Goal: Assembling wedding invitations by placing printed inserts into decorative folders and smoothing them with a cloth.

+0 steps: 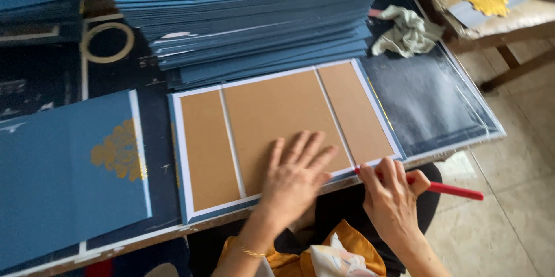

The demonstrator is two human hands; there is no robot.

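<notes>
A dark work table fills most of the view, with a pale tiled floor to its right.

The left hand lies flat, fingers spread apart and pressed on the brown board of an opened folder cover. That cover lies inside-up at the table's near edge: three brown panels side by side, white strips between and around them, a blue border outside. The hand rests on the middle panel, near its lower right corner.

The right hand has its fingers closed around a red tool (a pen or a knife, I cannot tell which). Its tip touches the cover's near edge just beside the right panel, and its tail sticks out past the table over the floor.

Behind the cover stands a tall stack of blue sheets, touching or nearly touching its far edge. Left of the cover lies a blue card with a gold ornament. A crumpled pale cloth sits at the stack's right end. Farther right a wooden bench holds a yellow ornament cutout.
</notes>
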